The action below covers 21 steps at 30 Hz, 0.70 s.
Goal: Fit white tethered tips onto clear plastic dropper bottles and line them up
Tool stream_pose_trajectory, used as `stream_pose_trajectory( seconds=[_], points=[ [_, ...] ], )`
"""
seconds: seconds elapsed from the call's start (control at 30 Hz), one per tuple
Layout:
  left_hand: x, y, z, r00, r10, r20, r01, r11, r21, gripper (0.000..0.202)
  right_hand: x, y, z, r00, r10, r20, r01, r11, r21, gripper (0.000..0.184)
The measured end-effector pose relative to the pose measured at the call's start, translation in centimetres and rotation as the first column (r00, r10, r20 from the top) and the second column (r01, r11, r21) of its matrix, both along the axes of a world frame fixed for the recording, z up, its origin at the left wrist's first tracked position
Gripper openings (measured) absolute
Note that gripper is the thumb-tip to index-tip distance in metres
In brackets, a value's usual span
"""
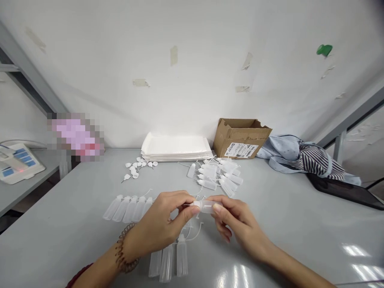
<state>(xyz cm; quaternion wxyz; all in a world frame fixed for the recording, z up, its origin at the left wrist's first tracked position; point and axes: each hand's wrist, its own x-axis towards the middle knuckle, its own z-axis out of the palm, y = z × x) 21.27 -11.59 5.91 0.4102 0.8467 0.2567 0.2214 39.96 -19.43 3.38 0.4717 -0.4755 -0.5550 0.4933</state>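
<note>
My left hand [172, 218] pinches the white needle-tip cap at the left end of a small translucent squeeze bottle [207, 206]. Around the bottle's body, the thumb and fingers of my right hand [237, 218] are closed. The bottle lies sideways in the air, its thin needle pointing left. Below my hands lie several bottles [181, 256] with thin strap caps, and a row of more bottles [130, 210] sits left of my left hand, partly covered by it. Loose white needle tips [134, 172] are scattered farther back.
A heap of bottles with needle tips [210, 176] lies beyond my hands. Behind stand a stack of white padded sheets or envelopes [177, 148] and an open cardboard box [241, 140]. At right are a blue cloth bag [282, 152] and a dark tablet-like object [345, 192].
</note>
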Motion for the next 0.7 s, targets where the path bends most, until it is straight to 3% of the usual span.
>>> stream_pose_trajectory(
  seconds=[0.07,0.13,0.23,0.3,0.37,0.43,0.5,0.57,0.63,0.7],
  points=[
    [0.0,-0.1,-0.3,0.999,-0.018,0.029,0.014,0.991,0.135,0.025,0.1,0.3,0.1,0.973,0.018,-0.230,-0.062,0.981,-0.183,0.031],
    [0.1,-0.1,-0.6,0.998,-0.047,0.047,0.035,0.974,0.224,0.022,0.2,0.7,0.2,0.934,0.012,-0.358,-0.120,0.952,-0.282,0.035],
    [0.1,-0.1,-1.0,0.996,-0.070,0.056,0.049,0.949,0.312,0.020,0.4,1.1,0.2,0.911,-0.011,-0.413,-0.159,0.913,-0.375,0.038],
    [0.2,0.1,-1.3,0.996,-0.058,0.074,0.030,0.941,0.336,0.019,0.6,1.2,0.3,0.929,-0.009,-0.371,-0.136,0.922,-0.363,0.037],
    [0.3,0.3,-1.5,0.993,0.010,0.115,-0.049,0.935,0.351,0.019,1.1,1.4,0.4,0.975,-0.038,-0.219,-0.015,0.972,-0.235,0.036],
    [0.2,0.5,-1.5,0.983,0.113,0.147,-0.160,0.920,0.359,0.019,2.0,1.7,0.5,0.979,-0.200,0.028,0.200,0.980,0.000,0.033],
    [0.1,0.7,-1.5,0.970,0.190,0.151,-0.233,0.903,0.361,0.017,3.3,2.3,0.4,0.855,-0.449,0.259,0.388,0.886,0.254,0.031],
    [-0.1,0.8,-1.4,0.969,0.210,0.133,-0.244,0.902,0.355,0.015,4.8,3.1,-0.1,0.667,-0.605,0.434,0.440,0.791,0.425,0.033],
    [-0.2,0.8,-1.3,0.971,0.202,0.127,-0.235,0.907,0.349,0.015,6.2,3.9,-1.0,0.485,-0.628,0.609,0.351,0.777,0.522,0.034],
    [-0.3,0.8,-1.3,0.975,0.189,0.119,-0.219,0.910,0.352,0.017,7.2,4.7,-2.0,0.431,-0.622,0.654,0.316,0.783,0.536,0.031]
  ],
)
